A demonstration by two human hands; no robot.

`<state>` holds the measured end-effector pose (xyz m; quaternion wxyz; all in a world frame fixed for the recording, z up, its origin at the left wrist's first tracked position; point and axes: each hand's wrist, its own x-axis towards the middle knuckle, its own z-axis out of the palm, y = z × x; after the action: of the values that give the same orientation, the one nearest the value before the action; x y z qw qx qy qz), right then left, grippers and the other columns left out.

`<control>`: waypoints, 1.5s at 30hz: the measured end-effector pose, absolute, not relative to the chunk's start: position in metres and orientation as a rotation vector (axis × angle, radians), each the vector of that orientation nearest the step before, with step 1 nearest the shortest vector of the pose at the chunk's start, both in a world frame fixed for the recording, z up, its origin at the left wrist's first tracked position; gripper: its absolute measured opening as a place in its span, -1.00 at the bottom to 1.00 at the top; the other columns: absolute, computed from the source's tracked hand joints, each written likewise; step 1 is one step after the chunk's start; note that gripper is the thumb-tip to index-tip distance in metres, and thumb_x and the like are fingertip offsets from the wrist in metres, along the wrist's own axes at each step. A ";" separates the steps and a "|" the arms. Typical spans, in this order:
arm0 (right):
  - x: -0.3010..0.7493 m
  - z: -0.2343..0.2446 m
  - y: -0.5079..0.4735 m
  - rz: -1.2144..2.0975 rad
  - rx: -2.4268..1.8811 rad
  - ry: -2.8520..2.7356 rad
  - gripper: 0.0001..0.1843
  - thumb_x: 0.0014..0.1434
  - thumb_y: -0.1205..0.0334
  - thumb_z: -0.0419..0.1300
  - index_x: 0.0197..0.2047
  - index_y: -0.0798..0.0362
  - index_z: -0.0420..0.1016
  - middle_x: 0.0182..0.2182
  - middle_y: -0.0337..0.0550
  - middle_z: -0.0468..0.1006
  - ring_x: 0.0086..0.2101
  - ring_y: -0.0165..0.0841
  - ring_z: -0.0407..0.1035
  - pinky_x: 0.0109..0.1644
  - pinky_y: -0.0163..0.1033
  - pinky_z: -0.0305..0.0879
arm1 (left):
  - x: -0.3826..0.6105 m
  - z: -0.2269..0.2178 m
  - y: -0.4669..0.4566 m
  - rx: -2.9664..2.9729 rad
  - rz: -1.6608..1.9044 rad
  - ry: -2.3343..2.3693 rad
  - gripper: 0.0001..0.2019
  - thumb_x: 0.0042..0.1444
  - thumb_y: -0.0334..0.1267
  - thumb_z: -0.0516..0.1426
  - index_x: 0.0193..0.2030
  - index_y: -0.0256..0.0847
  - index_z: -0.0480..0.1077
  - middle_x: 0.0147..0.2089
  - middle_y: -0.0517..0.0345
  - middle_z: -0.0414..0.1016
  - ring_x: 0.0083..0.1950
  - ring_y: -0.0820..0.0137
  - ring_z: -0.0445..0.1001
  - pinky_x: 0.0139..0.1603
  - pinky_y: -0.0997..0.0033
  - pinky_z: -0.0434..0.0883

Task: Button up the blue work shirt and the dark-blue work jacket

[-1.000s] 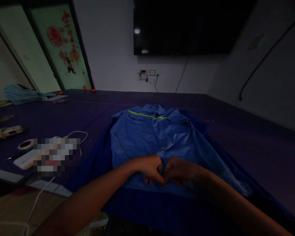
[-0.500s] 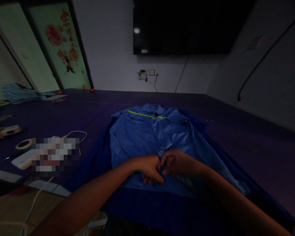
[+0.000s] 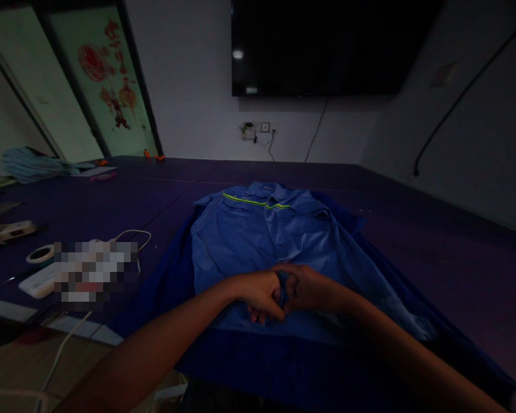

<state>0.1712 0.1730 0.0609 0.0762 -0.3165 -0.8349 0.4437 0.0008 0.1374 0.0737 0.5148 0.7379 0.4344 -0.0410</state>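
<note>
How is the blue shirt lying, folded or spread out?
Spread out: the blue shirt lies front up, collar farthest away, yellow stripe showing, left hand and right hand at its lower front.

left hand (image 3: 260, 292) pinches the blue shirt (image 3: 245, 244); right hand (image 3: 316, 288) apparently does too.

The shirt (image 3: 249, 241) is mid blue, crossed at the chest by a yellow-green stripe (image 3: 245, 200); the sheet (image 3: 258, 353) beneath is deeper blue. The platform (image 3: 421, 229) is dark purple, with a pale band (image 3: 8, 308) along its near left edge. Towards its far left corner the fabric (image 3: 30, 165) is light blue; by the far edge, bits (image 3: 160, 158) are orange. Red motifs (image 3: 92, 62) pattern the pale green door (image 3: 81, 26).
</note>
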 end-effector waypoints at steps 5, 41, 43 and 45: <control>0.171 0.063 0.171 1.343 -0.863 -2.594 -0.52 -0.18 0.28 0.35 -0.12 0.12 0.42 -0.61 -0.37 0.37 -0.60 -0.51 0.22 -0.59 -0.46 0.04 | 0.001 0.073 0.138 1.737 -0.123 1.057 -0.83 -0.12 -0.32 0.11 -0.66 -0.29 0.27 -0.74 0.29 0.33 -0.72 0.51 0.32 -0.67 0.54 0.27; 0.172 0.057 0.172 1.560 -0.804 -2.597 -0.66 -0.09 0.06 0.32 -0.34 0.17 0.56 -0.67 -0.25 0.42 -0.67 -0.50 0.27 -0.65 -0.49 0.07 | -0.001 0.069 0.139 1.779 -0.090 1.041 -0.79 -0.21 -0.24 0.23 -0.63 -0.29 0.30 -0.74 0.30 0.33 -0.72 0.53 0.32 -0.68 0.59 0.24; 0.171 0.058 0.171 1.567 -0.825 -2.587 -0.68 -0.09 0.06 0.32 -0.36 0.17 0.56 -0.68 -0.27 0.41 -0.68 -0.51 0.26 -0.65 -0.49 0.07 | -0.001 0.069 0.140 1.780 -0.090 1.030 -0.79 -0.20 -0.23 0.23 -0.62 -0.29 0.30 -0.73 0.29 0.34 -0.71 0.53 0.32 -0.68 0.58 0.25; 0.171 0.059 0.171 1.571 -0.823 -2.588 -0.68 -0.09 0.07 0.31 -0.38 0.18 0.55 -0.70 -0.27 0.40 -0.69 -0.52 0.25 -0.65 -0.49 0.07 | -0.001 0.069 0.140 1.782 -0.097 1.028 -0.77 -0.21 -0.21 0.23 -0.62 -0.29 0.29 -0.73 0.29 0.34 -0.71 0.53 0.32 -0.68 0.57 0.25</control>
<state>0.1711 0.1708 0.0587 0.0019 -0.2624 -0.8249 0.5007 -0.0013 0.1403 0.0687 0.5152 0.7415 0.4279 -0.0402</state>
